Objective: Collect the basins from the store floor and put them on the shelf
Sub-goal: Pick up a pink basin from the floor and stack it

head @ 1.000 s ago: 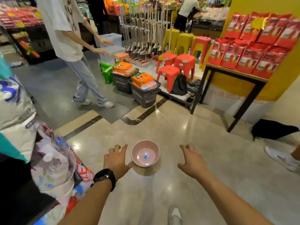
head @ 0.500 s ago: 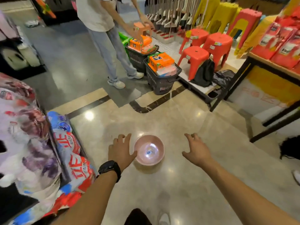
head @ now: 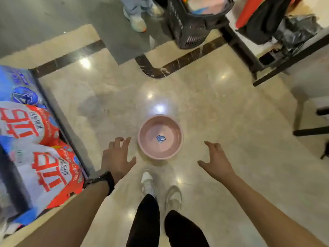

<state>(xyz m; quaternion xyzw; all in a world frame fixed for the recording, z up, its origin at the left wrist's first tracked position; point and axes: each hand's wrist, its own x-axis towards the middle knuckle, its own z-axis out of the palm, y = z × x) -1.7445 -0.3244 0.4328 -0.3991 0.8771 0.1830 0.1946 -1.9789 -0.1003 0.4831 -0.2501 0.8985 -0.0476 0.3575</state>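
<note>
A round pink basin (head: 151, 145) with a small blue sticker inside stands upright on the beige polished floor, just ahead of my feet. My left hand (head: 116, 158), with a black watch on the wrist, hovers a little to the basin's left with fingers spread, not touching it. My right hand (head: 216, 162) is held out farther from the basin on its right, fingers apart and empty. No shelf for basins is in view.
A low shelf (head: 71, 129) with red, white and blue bags (head: 41, 168) runs along the left. A black shopping basket (head: 188, 27) and another person's shoes (head: 137, 22) are ahead. A black table frame (head: 277, 63) stands at the right.
My view has tipped down toward the floor and my own legs and shoes have come into sight. Both hands stay open on either side of the basin, which has not moved.
</note>
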